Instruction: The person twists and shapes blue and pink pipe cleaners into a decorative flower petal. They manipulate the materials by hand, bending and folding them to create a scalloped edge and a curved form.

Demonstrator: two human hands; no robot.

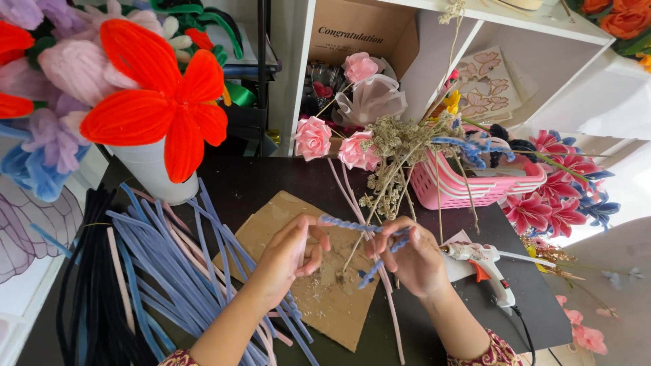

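Carefully, I'd keep my left hand (293, 254) and right hand (407, 257) pinched on the blue pipe cleaner (352, 224) — taut — twisting evenly.

A pink basket (475, 186) stands behind a white glue gun (485, 261), with a red pipe-cleaner flower (159, 102) opposite.

Likely craft workshop, pipe cleaners (169, 251), glue gun (485, 264)

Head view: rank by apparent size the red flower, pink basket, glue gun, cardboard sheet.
1. cardboard sheet and red flower: look alike in spread; the flower is nearer the camera, so unranked.
2. pink basket
3. glue gun, smallest.
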